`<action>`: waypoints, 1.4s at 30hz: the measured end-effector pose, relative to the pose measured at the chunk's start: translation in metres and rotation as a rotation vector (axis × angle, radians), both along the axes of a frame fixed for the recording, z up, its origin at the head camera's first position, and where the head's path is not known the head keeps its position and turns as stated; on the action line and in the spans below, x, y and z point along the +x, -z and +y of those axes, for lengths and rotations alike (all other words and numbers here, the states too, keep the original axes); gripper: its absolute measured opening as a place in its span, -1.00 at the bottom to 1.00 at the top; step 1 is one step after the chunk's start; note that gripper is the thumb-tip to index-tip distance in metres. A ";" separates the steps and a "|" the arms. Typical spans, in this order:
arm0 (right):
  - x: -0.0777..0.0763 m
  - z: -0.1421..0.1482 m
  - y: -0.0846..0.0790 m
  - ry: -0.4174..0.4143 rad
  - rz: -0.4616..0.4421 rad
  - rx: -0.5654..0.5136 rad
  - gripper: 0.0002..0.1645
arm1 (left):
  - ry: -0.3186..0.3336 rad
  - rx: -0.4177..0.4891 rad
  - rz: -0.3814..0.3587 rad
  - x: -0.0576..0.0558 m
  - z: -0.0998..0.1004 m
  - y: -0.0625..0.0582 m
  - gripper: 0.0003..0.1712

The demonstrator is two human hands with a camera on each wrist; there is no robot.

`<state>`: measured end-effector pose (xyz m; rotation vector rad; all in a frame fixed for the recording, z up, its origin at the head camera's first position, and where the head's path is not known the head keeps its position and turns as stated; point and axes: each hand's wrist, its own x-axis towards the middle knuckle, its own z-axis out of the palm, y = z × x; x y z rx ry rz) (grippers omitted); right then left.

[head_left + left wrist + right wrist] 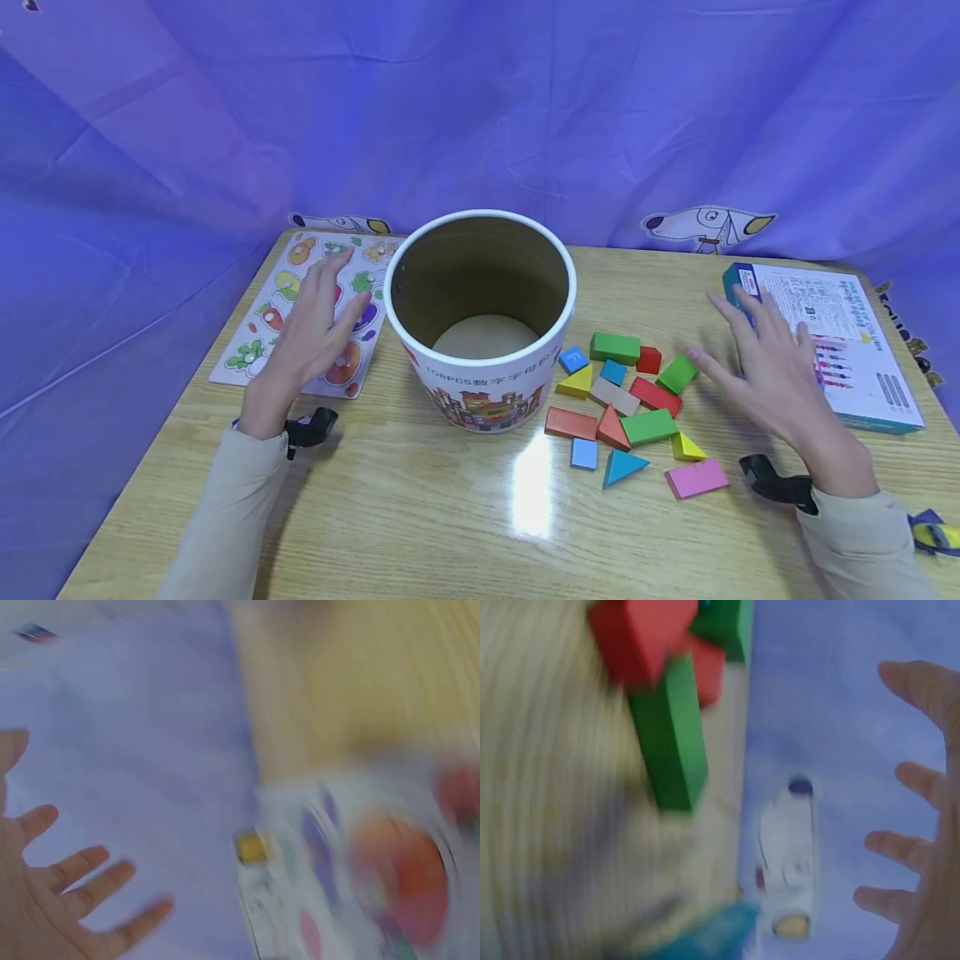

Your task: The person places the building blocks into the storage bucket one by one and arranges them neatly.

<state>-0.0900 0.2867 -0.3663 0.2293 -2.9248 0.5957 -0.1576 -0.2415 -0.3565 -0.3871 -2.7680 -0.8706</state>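
Note:
My left hand (309, 329) hovers above a vegetable picture board (247, 342), fingers spread and holding nothing. In the left wrist view the same hand (71, 900) shows bare, separated fingers. To the right, my right hand (772, 375) is held over the table between the blocks and a flat box (873, 333); its fingers are spread with nothing in them. Between the hands stands a large white bucket (480, 367), upright, its visible inside bare. Beside it lie several loose wooden blocks, among them a green block (649, 427), a pink block (697, 479) and a blue triangle (623, 467).
The wooden table (420, 517) meets a blue-purple cloth (480, 108) at the back and left. Printed dog figures (708, 227) show along the back edge. A blue and yellow item (933, 533) lies at the far right, partly cut off.

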 end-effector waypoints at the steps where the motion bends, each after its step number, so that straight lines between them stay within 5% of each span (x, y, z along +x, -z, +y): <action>1: -0.002 -0.005 0.002 -0.033 0.013 -0.032 -0.06 | 0.027 0.089 -0.003 0.003 0.004 -0.004 -0.29; 7: -0.015 -0.032 0.009 -0.232 0.025 -0.231 -0.16 | 0.247 0.615 -0.053 0.025 0.031 -0.036 -0.44; 11: -0.027 -0.038 0.014 -0.301 -0.039 -0.294 -0.31 | 0.388 0.744 -0.083 0.037 0.048 -0.048 -0.37; 16: -0.044 -0.039 0.016 -0.356 -0.133 -0.364 -0.38 | 0.485 0.736 -0.104 0.044 0.066 -0.050 -0.27; 25: -0.062 -0.041 0.021 -0.411 -0.309 -0.322 -0.47 | 0.477 0.735 -0.104 0.045 0.078 -0.042 -0.23; 42: -0.072 -0.050 0.027 -0.425 -0.326 -0.215 -0.49 | 0.447 0.811 -0.109 0.043 0.085 -0.033 -0.19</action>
